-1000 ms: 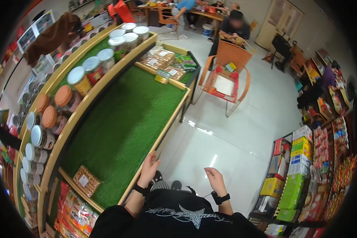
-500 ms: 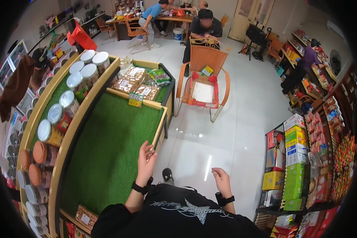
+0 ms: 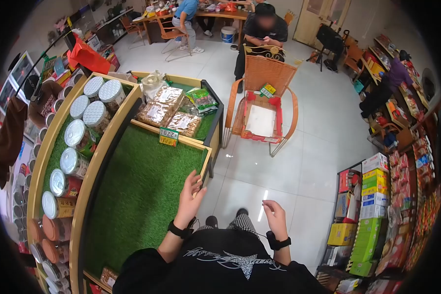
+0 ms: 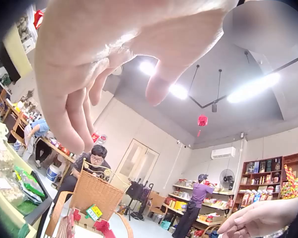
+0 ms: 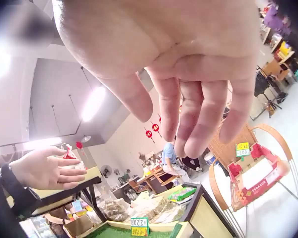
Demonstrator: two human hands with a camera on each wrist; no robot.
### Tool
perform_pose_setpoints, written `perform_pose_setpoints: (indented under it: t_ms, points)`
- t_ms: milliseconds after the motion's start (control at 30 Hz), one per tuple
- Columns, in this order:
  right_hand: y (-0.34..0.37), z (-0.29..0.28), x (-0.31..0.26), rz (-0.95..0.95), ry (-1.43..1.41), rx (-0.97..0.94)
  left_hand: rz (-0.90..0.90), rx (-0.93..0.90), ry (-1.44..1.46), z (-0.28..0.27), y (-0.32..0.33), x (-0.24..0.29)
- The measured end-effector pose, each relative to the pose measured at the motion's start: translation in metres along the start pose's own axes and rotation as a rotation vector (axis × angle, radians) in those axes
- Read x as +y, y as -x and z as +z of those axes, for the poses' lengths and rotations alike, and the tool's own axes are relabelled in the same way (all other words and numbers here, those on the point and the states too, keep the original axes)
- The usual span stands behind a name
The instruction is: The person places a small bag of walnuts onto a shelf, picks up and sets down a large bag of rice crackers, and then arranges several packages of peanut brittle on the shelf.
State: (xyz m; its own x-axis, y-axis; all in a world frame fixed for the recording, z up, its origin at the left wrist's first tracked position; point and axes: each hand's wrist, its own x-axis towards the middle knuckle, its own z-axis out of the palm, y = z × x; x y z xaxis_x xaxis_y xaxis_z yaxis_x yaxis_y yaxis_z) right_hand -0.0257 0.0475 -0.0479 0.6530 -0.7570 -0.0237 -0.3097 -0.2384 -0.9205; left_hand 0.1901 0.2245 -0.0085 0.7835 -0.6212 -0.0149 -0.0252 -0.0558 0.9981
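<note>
Seen from the head camera, a wood-framed display counter point(image 3: 137, 191) lined with bright green artificial turf lies at 8 o'clock, with a pale wooden rim along its right side and a black rail along its left. Its bed is a long rectangle, the long axis running from 7 o'clock at the near end to 1 o'clock at the far end. A small yellow-and-green price tag point(image 3: 168, 136) stands at that far end; beyond it lie clear plastic packs of brown pieces with white labels point(image 3: 161, 104) and a shiny green plastic packet point(image 3: 202, 99). The left hand point(image 3: 186, 202) overlaps the counter's right rim in this view, so the turf spreads from its fingers toward 9 o'clock; its fingers point to about 1 o'clock, slightly bent, the thumb apart from them. The right hand point(image 3: 275, 220) hangs over the pale tiled floor point(image 3: 240, 191), well apart from the counter, which lies at its 9 o'clock; its fingers curve loosely, thumb apart. An orange-brown woven chair point(image 3: 271, 73) stands past both hands at 1 o'clock.
</note>
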Motion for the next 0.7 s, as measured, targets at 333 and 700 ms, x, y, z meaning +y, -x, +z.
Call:
perform_pose_setpoints:
  t_ms: [333,700]
  points:
    - [-0.144,-0.028,0.004,-0.158,0.089,-0.178,-0.145,0.258,0.035,0.042,-0.070,-0.004]
    - [-0.260,-0.082,0.004,-0.187,0.029,-0.298,-0.107,0.366,-0.076,0.130,-0.149,-0.028]
